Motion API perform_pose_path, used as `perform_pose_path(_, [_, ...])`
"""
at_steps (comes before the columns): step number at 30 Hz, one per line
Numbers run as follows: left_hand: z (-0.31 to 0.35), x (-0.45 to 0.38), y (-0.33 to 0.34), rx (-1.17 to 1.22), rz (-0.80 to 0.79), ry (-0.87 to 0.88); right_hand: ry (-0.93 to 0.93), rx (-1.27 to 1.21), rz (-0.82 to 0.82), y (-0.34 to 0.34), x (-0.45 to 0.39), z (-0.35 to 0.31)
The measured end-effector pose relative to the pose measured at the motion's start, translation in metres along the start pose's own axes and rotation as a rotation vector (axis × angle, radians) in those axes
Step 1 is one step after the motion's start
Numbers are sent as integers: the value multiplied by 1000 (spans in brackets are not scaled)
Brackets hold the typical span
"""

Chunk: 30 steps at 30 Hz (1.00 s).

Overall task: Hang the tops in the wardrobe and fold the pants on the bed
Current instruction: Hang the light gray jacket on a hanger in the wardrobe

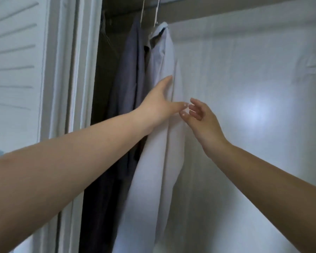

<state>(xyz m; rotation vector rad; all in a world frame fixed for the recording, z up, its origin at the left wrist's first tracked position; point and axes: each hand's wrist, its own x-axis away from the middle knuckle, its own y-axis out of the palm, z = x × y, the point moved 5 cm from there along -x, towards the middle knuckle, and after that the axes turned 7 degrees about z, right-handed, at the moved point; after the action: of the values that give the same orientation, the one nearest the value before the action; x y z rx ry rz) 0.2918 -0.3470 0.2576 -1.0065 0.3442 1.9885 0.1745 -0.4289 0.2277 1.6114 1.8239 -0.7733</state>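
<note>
Two hands at the white shirt in the wardrobe

Two hands are reaching toward the clothes that are hanging in the wardrobe (98, 73). The white shirt (162, 143) is hanging on a thin wire hanger (156, 14) from the rail (171, 0) at the top edge of the opening, and it is falling in one long fold almost to the bottom edge of the view. Just to its left, a grey-blue shirt (130, 70) is hanging on a second hanger (142, 10), and the two garments are touching along their sides. A darker garment (97, 198) is showing lower down, at the left side of the opening, but it is too dim to tell what kind it is.

The left hand (157, 105) is lying against the front of the white shirt with straight fingers; the index finger is pointing up along the cloth and the thumb is stretching to the right. It is pressing on the fabric, not gripping it. The right hand (199, 117) is hovering just beside the shirt's right edge, fingers relaxed and a little bent, holding nothing. The tips of both hands are very near to each other.

A pale sliding door (244, 106) is filling the right side, with a soft light spot on it. A white louvered door (13, 61) is standing at the left edge.
</note>
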Motion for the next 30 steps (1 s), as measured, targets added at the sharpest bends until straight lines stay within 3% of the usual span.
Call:
perform_pose_path(7, [-25,137,13,-171,54,-180,93,13,-119,-27,117,26])
perform_pose_path(15, [2,268,1,-242,136,-345,140,65,-347,-51,231,16])
perform_pose_path(24, [48,368,-42,-224,222,-505,126,72,-509,-61,325,-39])
perform_pose_path(30, [97,445,-112,-216,355,-574,119,45,-609,-43,396,-102])
